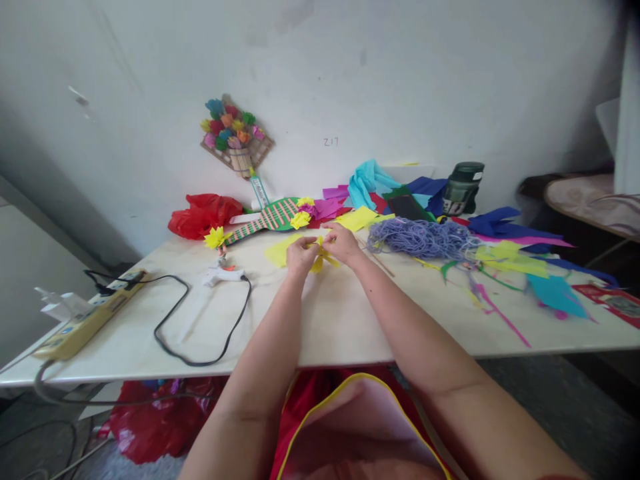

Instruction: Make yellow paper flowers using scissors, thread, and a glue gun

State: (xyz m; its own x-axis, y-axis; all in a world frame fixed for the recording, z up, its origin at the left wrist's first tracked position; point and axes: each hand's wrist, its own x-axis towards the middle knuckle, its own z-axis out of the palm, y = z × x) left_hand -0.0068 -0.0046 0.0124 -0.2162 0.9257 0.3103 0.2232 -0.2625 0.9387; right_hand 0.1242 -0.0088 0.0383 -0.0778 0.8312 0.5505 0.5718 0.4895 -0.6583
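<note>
Two bare forearms [273, 347] stretch forward over a red garment edged in yellow [360, 377], with a red plastic bag [155, 420] on the floor below the white table [310, 340]. Along the near left of the tabletop lies a yellowish power strip [93, 320] with a white adapter [65, 307] plugged in; a black cord [193, 363] loops from it to a white glue gun [223, 275]. To the right are a pink strip [500, 317] and a turquoise paper piece [557, 295]. Around the middle of the table, the left hand [300, 257] and the right hand [341, 245] meet, both pinching a small yellow paper piece [319, 261] narrowly between the fingertips. It sits between them, just in front of a flat yellow sheet [281, 251]; thin sticks [375, 257] lie just beside the right hand. Farther right spreads a tangle of purple yarn [423, 238]. Beyond the hands, a green lute-shaped board [280, 215] with pale strips carries yellow flowers [301, 220] at its round end, near a red bundle [205, 215]. Toward the back, light-blue paper [373, 181] and a dark bottle [464, 189] stand out before the wall [400, 80], where a lattice ornament [233, 127] bears multicoloured blooms.
</note>
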